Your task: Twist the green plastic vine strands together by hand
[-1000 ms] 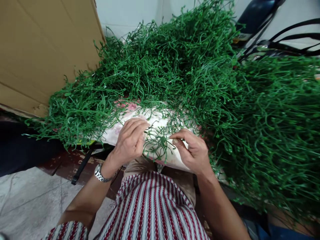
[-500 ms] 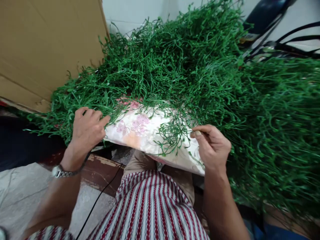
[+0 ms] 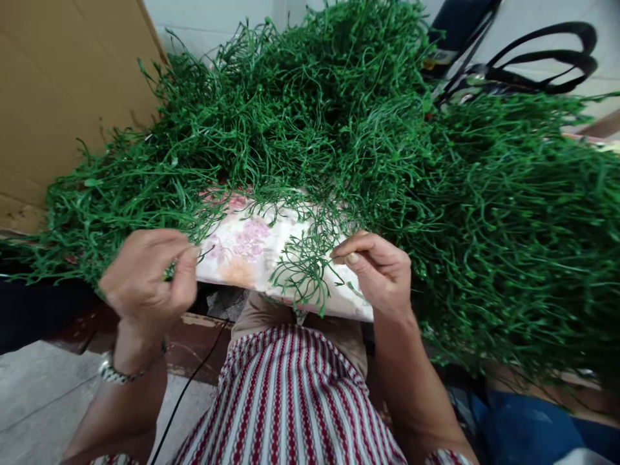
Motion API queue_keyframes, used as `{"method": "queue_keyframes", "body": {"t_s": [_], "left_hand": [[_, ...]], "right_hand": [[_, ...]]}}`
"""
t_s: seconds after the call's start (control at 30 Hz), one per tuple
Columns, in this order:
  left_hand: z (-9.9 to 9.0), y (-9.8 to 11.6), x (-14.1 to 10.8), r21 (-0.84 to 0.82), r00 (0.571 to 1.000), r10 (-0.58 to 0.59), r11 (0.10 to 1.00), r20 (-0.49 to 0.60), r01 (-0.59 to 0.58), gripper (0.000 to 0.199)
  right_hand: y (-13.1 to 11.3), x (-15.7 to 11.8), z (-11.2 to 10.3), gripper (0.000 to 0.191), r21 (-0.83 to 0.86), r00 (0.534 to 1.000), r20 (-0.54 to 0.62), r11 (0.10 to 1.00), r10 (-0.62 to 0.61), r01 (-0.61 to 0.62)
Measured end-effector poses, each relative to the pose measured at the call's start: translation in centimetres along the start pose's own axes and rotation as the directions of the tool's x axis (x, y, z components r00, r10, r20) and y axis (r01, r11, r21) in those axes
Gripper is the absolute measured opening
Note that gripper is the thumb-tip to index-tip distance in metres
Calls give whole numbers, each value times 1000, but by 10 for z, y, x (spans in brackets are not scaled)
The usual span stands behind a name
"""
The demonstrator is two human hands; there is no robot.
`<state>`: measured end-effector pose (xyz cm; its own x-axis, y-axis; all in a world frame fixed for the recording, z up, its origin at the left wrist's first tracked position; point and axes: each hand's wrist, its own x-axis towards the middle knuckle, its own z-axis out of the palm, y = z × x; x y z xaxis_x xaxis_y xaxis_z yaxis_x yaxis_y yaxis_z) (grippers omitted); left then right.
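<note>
My right hand [image 3: 380,268] pinches the end of a green plastic sprig [image 3: 307,265], whose branching stems fan out to the left over a floral padded board [image 3: 249,248] across my lap. Curled up at the board's left edge is my left hand [image 3: 152,271], thumb against the bent fingers and slightly blurred. Whatever its fingers may hold is too small to make out. A large heap of similar green stems [image 3: 300,110] lies behind the board and spreads to both sides.
A cardboard sheet [image 3: 72,97] stands at the left. Black straps [image 3: 547,61] and a dark object [image 3: 455,29] lie at the back right. A black cable [image 3: 194,378] runs down beside my left leg. Blue fabric [image 3: 533,426] shows at the lower right.
My left hand has pulled back from the stems, turned and closed. The view has shifted right. My right hand still pinches the sprig over the board.
</note>
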<state>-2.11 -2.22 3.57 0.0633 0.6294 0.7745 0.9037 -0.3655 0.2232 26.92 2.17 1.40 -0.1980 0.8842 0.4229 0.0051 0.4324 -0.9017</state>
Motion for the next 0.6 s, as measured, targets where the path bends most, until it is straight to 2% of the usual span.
{"method": "queue_keyframes", "body": {"t_s": [0.03, 0.07, 0.13, 0.17, 0.23, 0.3, 0.37, 0.43, 0.5, 0.53, 0.6], "left_hand": [[10, 11, 5, -175, 1000, 10, 984, 16, -7, 8], [20, 21, 9, -331, 992, 41, 944, 117, 0, 9], [41, 39, 13, -531, 929, 138, 844, 344, 72, 14], [49, 47, 13, -587, 903, 178, 804, 390, 95, 18], [60, 57, 9, -622, 886, 191, 772, 423, 130, 25], [64, 62, 4, -643, 889, 191, 754, 416, 139, 26], [64, 65, -1, -678, 900, 177, 717, 399, 159, 20], [63, 66, -5, -736, 914, 134, 643, 382, 214, 14], [64, 67, -10, -802, 903, 82, 498, 423, 330, 16], [64, 67, -13, -817, 879, 53, 399, 474, 416, 18], [66, 69, -17, -777, 791, -4, 184, 612, 602, 21]], "right_hand": [[1, 0, 1, 7, 33, 1000, 22, 999, -6, 6], [1, -1, 3, 8, 74, 999, 37, 997, -16, 13], [3, -1, 9, 8, 175, 998, 52, 984, -34, 25], [4, -2, 13, 8, 235, 998, 57, 972, -41, 27], [6, -2, 22, 7, 355, 997, 60, 935, -41, 17], [8, -2, 30, 8, 444, 999, 42, 896, -15, -5], [11, -2, 35, 9, 480, 1000, 8, 877, 10, -12], [13, -3, 38, 9, 462, 1000, -4, 886, 28, -23], [15, -4, 40, 9, 443, 999, -8, 896, 48, -40], [15, -5, 41, 8, 440, 998, -17, 897, 61, -47], [14, -6, 42, 8, 434, 995, -55, 900, 82, -50]]}}
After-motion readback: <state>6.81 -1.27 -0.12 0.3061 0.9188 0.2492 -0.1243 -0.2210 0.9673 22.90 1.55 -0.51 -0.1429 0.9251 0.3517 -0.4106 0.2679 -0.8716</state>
